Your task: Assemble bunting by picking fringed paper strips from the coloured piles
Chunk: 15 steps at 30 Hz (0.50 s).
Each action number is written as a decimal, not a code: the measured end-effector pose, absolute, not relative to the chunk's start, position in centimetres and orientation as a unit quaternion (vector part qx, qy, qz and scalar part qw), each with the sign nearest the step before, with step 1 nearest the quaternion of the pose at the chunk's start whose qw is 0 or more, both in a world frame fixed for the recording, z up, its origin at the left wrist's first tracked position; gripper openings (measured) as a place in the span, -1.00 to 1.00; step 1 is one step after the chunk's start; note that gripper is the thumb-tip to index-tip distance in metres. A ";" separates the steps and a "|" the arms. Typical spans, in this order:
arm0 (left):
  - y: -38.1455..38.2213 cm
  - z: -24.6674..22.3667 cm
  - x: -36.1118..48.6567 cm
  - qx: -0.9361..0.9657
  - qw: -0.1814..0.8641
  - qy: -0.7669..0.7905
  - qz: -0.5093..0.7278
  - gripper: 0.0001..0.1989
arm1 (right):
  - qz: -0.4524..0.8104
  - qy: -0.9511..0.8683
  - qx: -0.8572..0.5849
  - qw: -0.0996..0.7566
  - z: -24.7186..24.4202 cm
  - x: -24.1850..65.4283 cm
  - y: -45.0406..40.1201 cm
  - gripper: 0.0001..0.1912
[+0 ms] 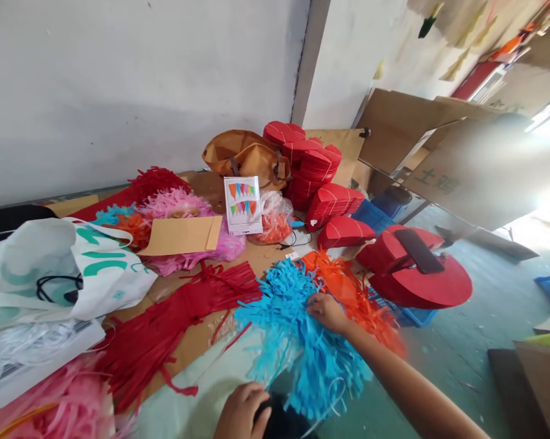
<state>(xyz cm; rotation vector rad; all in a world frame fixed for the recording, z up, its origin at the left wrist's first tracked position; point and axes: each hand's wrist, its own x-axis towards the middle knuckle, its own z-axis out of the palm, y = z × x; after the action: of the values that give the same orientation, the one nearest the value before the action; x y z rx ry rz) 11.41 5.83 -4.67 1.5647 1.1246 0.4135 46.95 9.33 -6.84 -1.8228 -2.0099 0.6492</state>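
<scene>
Fringed blue tissue paper (297, 305) lies spread at the table's front edge and hangs partly over it. My right hand (327, 311) rests on its middle, with the fingers bent together on the blue strips. At the bottom centre is my left hand (245, 411), fingers curled, beside a dark shape; whether it holds anything is hidden. Orange fringed paper (343, 280) lies right behind the blue one. To the left lies a bundle of red fringed paper (178, 311). A printed card (243, 205) showing coloured tassels stands behind, against a brown bag (247, 160).
A white bag (110, 268) and pink strips (69, 402) crowd the left side. Stacked red paper pieces (334, 204) stand at the back right. A red round stack with a dark phone (419, 250) sits over a blue crate (421, 316). Cardboard sheets (476, 164) stand beyond.
</scene>
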 end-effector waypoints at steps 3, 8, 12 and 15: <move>6.8 -3.0 17.0 0.634 0.591 0.453 0.208 -0.92 | 0.233 -0.697 -0.645 0.208 -6.0 47.8 9.7 -0.80; 10.0 -1.1 24.1 0.668 0.535 0.434 0.281 -0.78 | 0.237 -0.694 -0.640 0.230 -3.2 49.2 10.3 -0.76; 14.3 0.6 28.6 0.795 0.385 0.371 0.286 -0.66 | 0.235 -0.705 -0.620 0.251 1.7 48.9 9.6 -0.75; 17.6 2.6 31.0 0.821 0.344 0.344 0.298 -0.80 | 0.194 -0.658 -0.643 0.340 4.3 45.2 7.8 -0.74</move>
<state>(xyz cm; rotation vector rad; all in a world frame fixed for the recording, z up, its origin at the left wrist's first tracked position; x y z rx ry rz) 31.04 17.63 2.59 2.1334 0.8946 0.7747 45.18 7.83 4.28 -1.6747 -1.7121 0.5057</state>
